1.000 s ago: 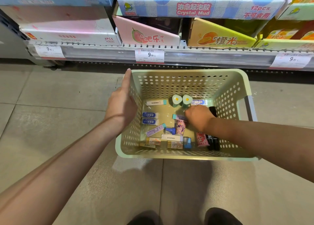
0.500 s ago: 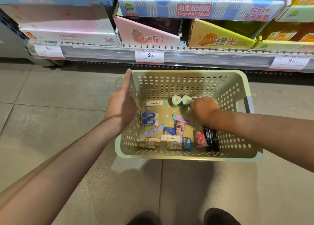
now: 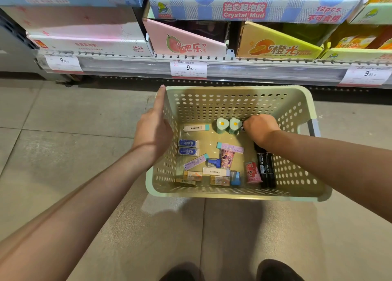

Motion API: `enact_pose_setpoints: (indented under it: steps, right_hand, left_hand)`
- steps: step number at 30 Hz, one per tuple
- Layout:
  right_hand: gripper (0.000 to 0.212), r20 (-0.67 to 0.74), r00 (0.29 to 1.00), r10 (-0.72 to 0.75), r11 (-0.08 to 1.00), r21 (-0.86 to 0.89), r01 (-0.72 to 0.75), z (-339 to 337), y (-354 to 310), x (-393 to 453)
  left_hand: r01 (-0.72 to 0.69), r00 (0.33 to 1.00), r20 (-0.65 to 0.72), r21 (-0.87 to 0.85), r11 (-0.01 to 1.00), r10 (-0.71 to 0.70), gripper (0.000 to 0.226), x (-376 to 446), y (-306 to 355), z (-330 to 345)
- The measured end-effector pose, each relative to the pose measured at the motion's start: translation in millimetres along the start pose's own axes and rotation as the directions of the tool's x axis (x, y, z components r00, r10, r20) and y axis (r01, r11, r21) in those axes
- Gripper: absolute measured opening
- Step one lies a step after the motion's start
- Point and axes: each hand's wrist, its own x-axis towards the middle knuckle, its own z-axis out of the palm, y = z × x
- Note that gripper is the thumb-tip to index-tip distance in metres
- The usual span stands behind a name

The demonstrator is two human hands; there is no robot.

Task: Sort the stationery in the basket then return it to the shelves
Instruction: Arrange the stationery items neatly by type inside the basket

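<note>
**Basket steadied at the shelf foot, right hand down among the stationery**

My left hand (image 3: 153, 130) grips the left wall of the pale green basket (image 3: 237, 102), centre frame. Index finger lies straight along the rim toward the far corner, the rest wrap the outside wall. That grip keeps the basket level and stops it swinging while the other hand digs.

My right hand (image 3: 259, 128) is inside, at the far right of the basket floor, knuckles up and fingers curled under. It sits just beside the right one of the two green egg-topped pieces (image 3: 228, 125). Something small and dark shows at the fingertips, but I cannot tell whether I have hold of it or only touch it.

Contents lie loose, unsorted:
- two blue-wrapped erasers (image 3: 188, 147), side by side near the left wall
- a white barcode eraser (image 3: 196, 128) at the far left
- pink cartoon cup (image 3: 227, 158), centre
- black markers (image 3: 266, 168) along the right wall, partly under my forearm
- small boxed pieces along the near wall

My judgement: sorting is barely begun and nothing has gone back yet. The shelf (image 3: 233, 67), across the upper frame, carries slime boxes and price tags, so the stationery likely belongs elsewhere.
</note>
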Motion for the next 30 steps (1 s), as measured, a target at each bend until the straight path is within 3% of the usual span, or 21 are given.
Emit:
enact_pose_setpoints:
  steps: [9, 19, 26, 30]
  right_hand:
    - [0.032, 0.062, 0.996, 0.069, 0.997, 0.037, -0.072, -1.8, -1.2, -0.6]
    - [0.028, 0.028, 0.998, 0.061, 0.996, 0.062, -0.062, -11.5, 4.2, -5.8]
    - [0.029, 0.075, 0.996, 0.051, 0.992, -0.122, -0.042, -28.2, 1.1, -14.5]
    - [0.026, 0.051, 0.999, 0.016, 0.99, -0.139, -0.009, -45.1, 1.6, -27.0]
  left_hand:
    - [0.006, 1.0, 0.007, -0.016, 1.0, -0.006, 0.078, 0.8, -0.7, 0.2]
    - [-0.001, 1.0, -0.005, -0.021, 1.0, 0.001, 0.077, 0.6, -1.4, 0.7]
    - [-0.024, 1.0, -0.007, -0.038, 0.999, 0.023, 0.077, -0.3, -2.2, 1.0]
    - [-0.043, 0.999, -0.012, -0.05, 0.998, 0.042, 0.077, -0.4, -3.7, 0.8]
